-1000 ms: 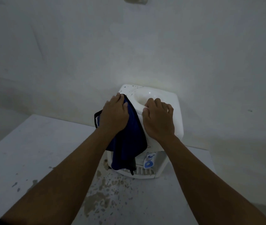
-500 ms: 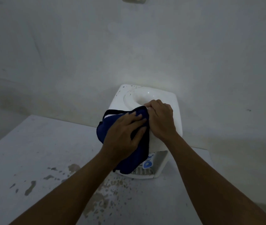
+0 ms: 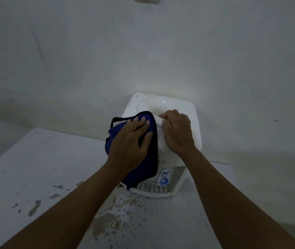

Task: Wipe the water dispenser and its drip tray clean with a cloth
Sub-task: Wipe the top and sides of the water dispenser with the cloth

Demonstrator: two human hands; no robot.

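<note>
A small white water dispenser [image 3: 193, 114] stands on a table against the wall, its round top well bare. My left hand [image 3: 130, 142] presses a dark blue cloth [image 3: 150, 159] flat on the dispenser's front left side. The cloth hangs down over the front and hides part of the taps. My right hand [image 3: 177, 132] grips the dispenser's top front edge beside the cloth. The ribbed white drip tray [image 3: 152, 188] shows at the base, below a blue tap [image 3: 163, 177].
The white table [image 3: 40, 168] has chipped, stained patches of paint [image 3: 107, 225] in front of the dispenser. A pale wall [image 3: 143, 51] rises directly behind it, with a small fixture [image 3: 145, 0] at the top edge.
My left hand slid the cloth down from the top left corner, then across the dispenser's front left side. The right hand stayed on the top edge.
</note>
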